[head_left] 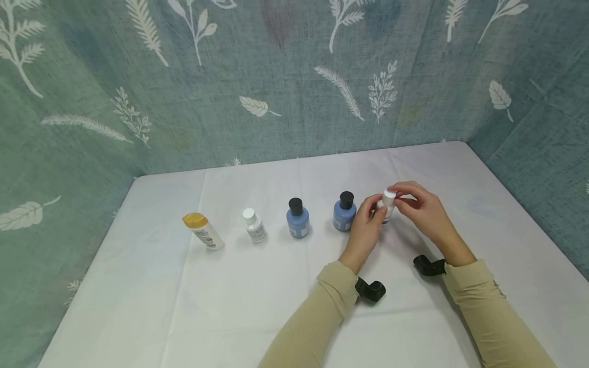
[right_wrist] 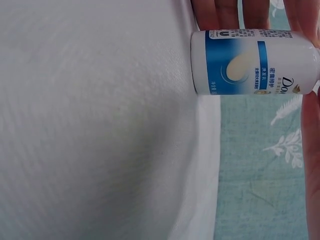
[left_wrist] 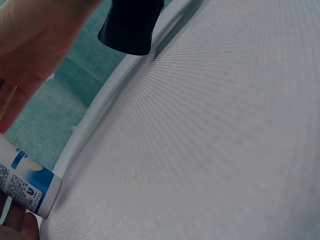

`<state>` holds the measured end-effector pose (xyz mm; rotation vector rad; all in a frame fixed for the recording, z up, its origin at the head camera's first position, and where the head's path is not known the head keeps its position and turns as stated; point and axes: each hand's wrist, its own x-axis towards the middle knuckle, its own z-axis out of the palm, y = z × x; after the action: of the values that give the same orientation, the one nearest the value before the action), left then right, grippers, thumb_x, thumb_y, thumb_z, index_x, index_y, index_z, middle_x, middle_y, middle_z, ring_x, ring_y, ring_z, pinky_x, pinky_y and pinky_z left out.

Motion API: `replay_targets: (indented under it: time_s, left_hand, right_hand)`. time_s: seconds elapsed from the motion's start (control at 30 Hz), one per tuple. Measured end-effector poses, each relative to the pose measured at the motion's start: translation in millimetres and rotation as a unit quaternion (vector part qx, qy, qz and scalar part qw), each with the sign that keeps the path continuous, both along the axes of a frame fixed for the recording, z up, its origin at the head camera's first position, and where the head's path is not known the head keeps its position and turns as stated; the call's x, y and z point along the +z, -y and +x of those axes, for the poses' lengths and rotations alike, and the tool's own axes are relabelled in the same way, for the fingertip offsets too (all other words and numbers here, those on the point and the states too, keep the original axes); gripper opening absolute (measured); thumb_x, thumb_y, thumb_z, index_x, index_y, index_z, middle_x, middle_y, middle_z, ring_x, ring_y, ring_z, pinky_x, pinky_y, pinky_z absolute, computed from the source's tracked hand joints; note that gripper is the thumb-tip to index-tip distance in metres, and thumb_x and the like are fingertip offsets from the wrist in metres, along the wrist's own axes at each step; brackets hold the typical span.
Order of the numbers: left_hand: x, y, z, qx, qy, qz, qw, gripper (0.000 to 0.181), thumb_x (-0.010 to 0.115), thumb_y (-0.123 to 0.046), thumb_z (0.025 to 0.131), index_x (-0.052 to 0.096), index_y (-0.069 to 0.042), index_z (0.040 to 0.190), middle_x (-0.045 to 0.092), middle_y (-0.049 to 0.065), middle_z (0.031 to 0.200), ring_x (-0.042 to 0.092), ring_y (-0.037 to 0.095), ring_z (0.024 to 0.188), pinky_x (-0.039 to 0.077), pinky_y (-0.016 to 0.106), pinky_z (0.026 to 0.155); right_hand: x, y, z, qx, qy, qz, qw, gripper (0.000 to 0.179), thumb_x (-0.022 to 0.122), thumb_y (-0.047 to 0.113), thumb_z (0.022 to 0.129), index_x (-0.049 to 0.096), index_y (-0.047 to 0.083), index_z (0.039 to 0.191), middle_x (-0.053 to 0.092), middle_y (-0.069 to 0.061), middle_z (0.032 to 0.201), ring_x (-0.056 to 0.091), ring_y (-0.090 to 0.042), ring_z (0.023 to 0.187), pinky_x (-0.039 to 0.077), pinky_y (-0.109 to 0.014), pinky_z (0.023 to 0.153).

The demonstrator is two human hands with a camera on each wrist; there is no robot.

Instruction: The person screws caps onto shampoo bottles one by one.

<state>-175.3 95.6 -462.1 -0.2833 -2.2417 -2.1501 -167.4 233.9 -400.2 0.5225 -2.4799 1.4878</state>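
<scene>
At the right end of a row of bottles, a small white shampoo bottle point(head_left: 387, 211) with a blue band stands upright, its base right at the white tabletop. My left hand point(head_left: 362, 234) grips its body from the left. From the other side, my right hand point(head_left: 425, 214) pinches the white cap point(head_left: 389, 196) between thumb and fingers. The right wrist view shows the printed front of the shampoo bottle point(right_wrist: 250, 62) with left-hand fingers behind it. In the left wrist view, the label side of the shampoo bottle point(left_wrist: 30, 175) appears at the lower left.
Close left of my left hand stands a blue bottle with a black cap point(head_left: 344, 214), and another such blue bottle point(head_left: 298, 222) is farther left. Beyond it are a white bottle point(head_left: 255, 227) and a white bottle with a yellow cap point(head_left: 204, 232). Patterned green fabric point(head_left: 276, 76) surrounds the table's back.
</scene>
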Motion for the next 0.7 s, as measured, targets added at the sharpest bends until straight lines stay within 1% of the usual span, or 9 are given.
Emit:
replay_targets:
  time_s: [0.17, 0.33, 0.53, 0.7]
  left_hand:
    - [-0.4, 0.1, -0.2, 0.001, 0.001, -0.002, 1.0000, 0.028, 0.051, -0.025, 0.092, 0.052, -0.026, 0.120, 0.051, -0.011, 0.115, 0.044, 0.002, 0.109, 0.032, 0.025, 0.097]
    - [0.3, -0.1, 0.4, 0.002, -0.004, 0.005, 1.0000, 0.029, 0.051, -0.024, 0.092, 0.051, -0.025, 0.120, 0.051, -0.011, 0.115, 0.044, 0.002, 0.109, 0.031, 0.024, 0.098]
    - [0.2, 0.6, 0.7, -0.002, -0.002, 0.005, 1.0000, 0.029, 0.050, -0.024, 0.092, 0.051, -0.026, 0.121, 0.050, -0.012, 0.117, 0.043, 0.004, 0.111, 0.031, 0.025, 0.098]
    - [0.0, 0.2, 1.4, -0.002, 0.002, 0.003, 1.0000, 0.029, 0.050, -0.025, 0.092, 0.050, -0.027, 0.121, 0.050, -0.012, 0.117, 0.043, 0.002, 0.111, 0.032, 0.025, 0.098]
  right_hand:
    - [0.0, -0.2, -0.9, 0.003, -0.002, -0.002, 1.0000, 0.027, 0.057, 0.002, 0.085, 0.057, 0.001, 0.112, 0.055, -0.010, 0.109, 0.050, -0.011, 0.097, 0.041, -0.014, 0.083]
    - [-0.1, 0.3, -0.6, 0.007, -0.003, -0.002, 1.0000, 0.028, 0.058, 0.003, 0.085, 0.056, 0.001, 0.113, 0.054, -0.009, 0.110, 0.050, -0.008, 0.100, 0.043, -0.018, 0.084]
    - [1.8, 1.3, 2.0, -0.002, 0.016, 0.009, 0.9998, 0.031, 0.058, 0.007, 0.086, 0.055, 0.004, 0.117, 0.056, -0.008, 0.115, 0.051, -0.006, 0.102, 0.042, -0.012, 0.080]
    - [1.7, 1.6, 2.2, -0.009, 0.020, 0.019, 0.9996, 0.031, 0.058, 0.008, 0.086, 0.055, 0.004, 0.117, 0.057, -0.009, 0.115, 0.051, -0.007, 0.102, 0.042, -0.012, 0.079]
